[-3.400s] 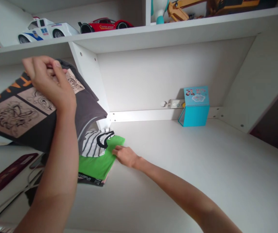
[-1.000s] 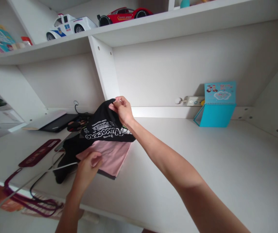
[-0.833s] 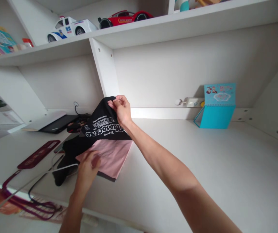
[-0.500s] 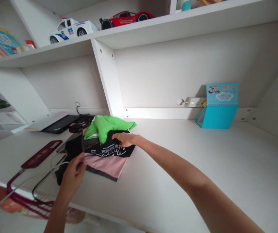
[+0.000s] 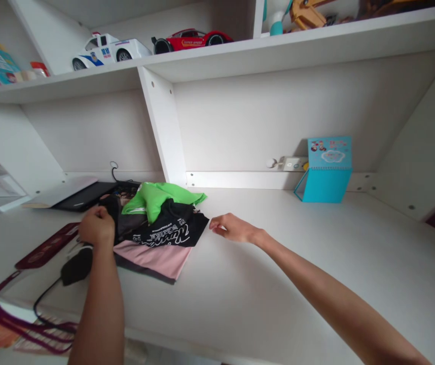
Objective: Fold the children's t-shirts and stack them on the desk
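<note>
A pile of folded clothes lies on the white desk [image 5: 278, 274]: a green garment [image 5: 156, 196] on top at the back, a black shirt with white lettering [image 5: 168, 230] under it, a pink garment [image 5: 152, 256] at the bottom front. My left hand [image 5: 96, 226] is closed on dark cloth at the pile's left edge. My right hand [image 5: 231, 227] rests on the desk just right of the black shirt, fingers loosely curled, holding nothing and apart from the cloth.
A laptop [image 5: 71, 192] and cables lie behind the pile at the left, a dark red strap [image 5: 42, 248] at the desk's left front. A blue box [image 5: 326, 170] stands at the back right. Toy cars [image 5: 111, 48] sit on the shelf above.
My right hand let go of the black shirt and drew back to the right onto the desk. My left hand moved up to the pile's left edge and closed on dark cloth.
</note>
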`<control>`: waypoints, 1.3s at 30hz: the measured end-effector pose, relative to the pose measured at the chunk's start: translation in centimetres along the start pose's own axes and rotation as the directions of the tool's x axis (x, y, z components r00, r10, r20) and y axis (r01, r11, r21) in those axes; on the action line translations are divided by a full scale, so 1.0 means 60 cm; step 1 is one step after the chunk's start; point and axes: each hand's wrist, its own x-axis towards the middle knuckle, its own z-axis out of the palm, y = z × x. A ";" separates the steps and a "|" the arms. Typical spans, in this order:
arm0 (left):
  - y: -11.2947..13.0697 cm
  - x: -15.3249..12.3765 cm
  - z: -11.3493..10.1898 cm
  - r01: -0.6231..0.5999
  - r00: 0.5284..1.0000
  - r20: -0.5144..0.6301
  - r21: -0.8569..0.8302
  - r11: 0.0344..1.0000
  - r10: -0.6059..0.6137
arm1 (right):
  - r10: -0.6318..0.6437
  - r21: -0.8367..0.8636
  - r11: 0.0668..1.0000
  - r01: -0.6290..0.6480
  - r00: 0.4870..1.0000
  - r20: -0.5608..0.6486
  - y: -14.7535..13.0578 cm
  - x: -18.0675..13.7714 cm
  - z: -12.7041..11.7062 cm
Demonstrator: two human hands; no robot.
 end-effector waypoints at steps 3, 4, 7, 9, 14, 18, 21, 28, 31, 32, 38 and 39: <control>0.139 -0.022 -0.041 -0.334 0.904 -0.357 -0.249 0.909 0.234 | 0.024 0.018 1.000 -0.023 0.998 -0.057 0.014 -0.016 -0.008; 0.193 -0.037 -0.052 -0.436 0.860 -0.423 -0.312 0.844 0.287 | 0.035 0.029 0.999 -0.032 0.994 -0.101 0.017 -0.019 -0.014; 0.335 -0.109 -0.062 -0.673 0.734 -0.366 -0.501 0.544 0.572 | 0.123 0.118 0.989 -0.090 0.942 -0.314 0.031 -0.029 -0.046; 0.389 -0.176 -0.050 -0.650 0.561 -0.106 -0.670 0.357 0.821 | 0.228 0.204 0.967 -0.153 0.875 -0.426 0.051 -0.049 -0.076; 0.379 -0.349 -0.028 -0.444 -0.361 0.335 -0.883 0.156 0.871 | 0.514 0.206 0.851 -0.483 0.688 -0.512 0.130 -0.155 -0.145; 0.338 -0.422 -0.064 -0.337 -0.627 0.240 -0.941 0.020 0.741 | 0.572 0.137 0.807 -0.575 0.704 -0.421 0.156 -0.245 -0.145; 0.330 -0.427 -0.090 -0.348 -0.596 0.213 -0.937 -0.010 0.774 | 0.535 0.078 0.843 -0.532 0.814 -0.227 0.132 -0.276 -0.108; 0.309 -0.383 -0.068 -0.649 -0.258 0.393 -0.747 0.143 0.883 | 0.249 -0.231 0.938 -0.260 0.966 -0.074 0.068 -0.223 -0.006; 0.297 -0.375 -0.033 -0.720 -0.114 0.449 -0.652 0.238 0.886 | 0.211 -0.176 0.950 -0.258 0.945 -0.250 0.071 -0.183 -0.021; 0.298 -0.372 -0.020 -0.740 -0.057 0.465 -0.614 0.276 0.883 | 0.204 -0.125 0.958 -0.257 0.922 -0.330 0.071 -0.171 -0.036; 0.370 -0.322 0.011 -0.717 0.267 0.255 -0.591 0.368 0.929 | 0.133 -0.025 0.973 -0.229 0.645 -0.753 0.032 -0.145 -0.175; 0.392 -0.312 0.003 -0.682 0.308 0.168 -0.647 0.341 0.936 | 0.099 -0.049 0.970 -0.239 0.569 -0.816 0.024 -0.148 -0.200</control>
